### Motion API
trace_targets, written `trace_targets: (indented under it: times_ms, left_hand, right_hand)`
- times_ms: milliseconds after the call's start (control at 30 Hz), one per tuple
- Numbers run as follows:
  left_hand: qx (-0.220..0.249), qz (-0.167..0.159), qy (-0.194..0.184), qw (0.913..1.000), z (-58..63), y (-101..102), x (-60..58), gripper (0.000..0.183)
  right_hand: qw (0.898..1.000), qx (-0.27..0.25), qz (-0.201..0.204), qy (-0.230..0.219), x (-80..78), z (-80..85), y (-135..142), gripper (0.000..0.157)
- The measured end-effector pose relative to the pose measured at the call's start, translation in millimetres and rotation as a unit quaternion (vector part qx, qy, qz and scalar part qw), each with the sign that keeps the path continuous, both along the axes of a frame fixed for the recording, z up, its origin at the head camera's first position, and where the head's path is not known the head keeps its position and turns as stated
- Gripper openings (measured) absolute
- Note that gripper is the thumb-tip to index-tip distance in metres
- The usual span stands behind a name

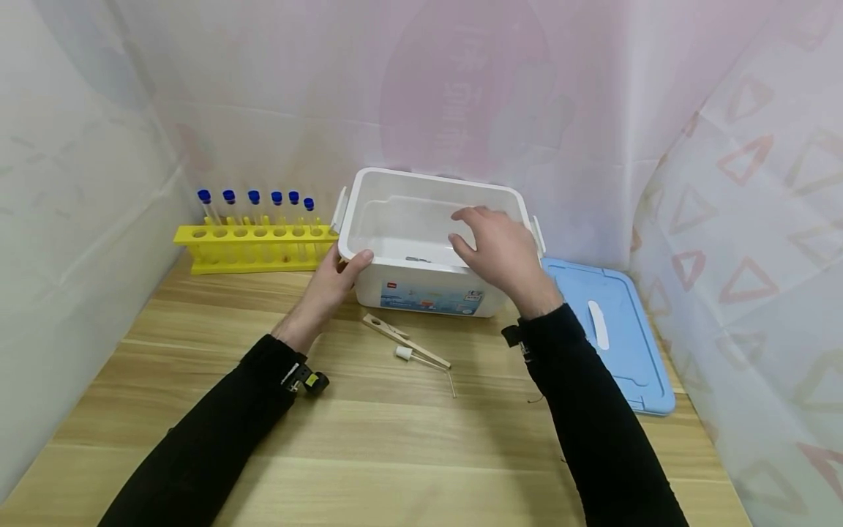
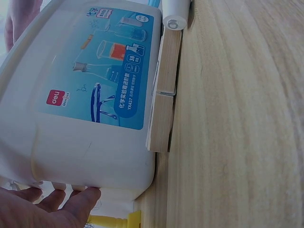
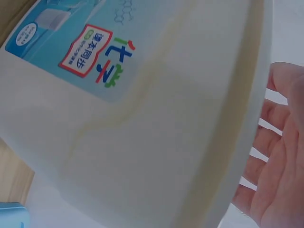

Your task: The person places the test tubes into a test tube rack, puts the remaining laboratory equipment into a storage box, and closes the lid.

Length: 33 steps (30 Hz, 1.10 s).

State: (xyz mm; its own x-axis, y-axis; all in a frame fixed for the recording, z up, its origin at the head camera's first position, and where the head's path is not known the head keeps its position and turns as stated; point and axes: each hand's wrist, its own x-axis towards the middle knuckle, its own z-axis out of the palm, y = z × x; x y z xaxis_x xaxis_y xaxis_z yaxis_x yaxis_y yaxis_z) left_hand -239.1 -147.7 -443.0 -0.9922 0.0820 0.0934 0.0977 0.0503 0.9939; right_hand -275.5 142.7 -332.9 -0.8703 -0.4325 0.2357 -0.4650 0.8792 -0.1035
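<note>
A white plastic storage box (image 1: 365, 282) with a blue printed label (image 2: 118, 66) stands at the back of the table, its top uncovered. At its front left corner my left hand (image 1: 329, 282) holds the box, thumb over the rim and fingers against the end wall. My right hand (image 1: 497, 245) hovers over the box's right side with fingers loosely bent and nothing between them. In the right wrist view, the fingers of that hand (image 3: 280, 142) show beyond the rim. A small dark item (image 1: 417, 258) shows inside, by the front wall.
Left of the box, a yellow rack (image 1: 191, 236) holds several blue-capped test tubes (image 1: 254, 197). A blue lid (image 1: 593, 282) lies at the right. In front of the box are a wooden test tube clamp (image 1: 378, 322) and a thin rod with a white cylindrical end (image 1: 403, 353).
</note>
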Motion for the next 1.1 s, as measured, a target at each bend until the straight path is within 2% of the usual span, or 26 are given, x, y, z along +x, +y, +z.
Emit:
trace_targets:
  times_ms: [367,1100]
  left_hand:
    - [-0.001,0.003,0.001,1.0,-1.3,0.3,-0.1,0.08]
    - [-0.005,0.004,0.0,1.0,0.3,0.5,0.8,0.082]
  right_hand:
    - [0.999,-0.008,0.015,0.046,25.7,-5.2,-0.1,0.046]
    - [0.991,-0.021,0.079,0.11,67.4,-13.3,-8.2,0.042]
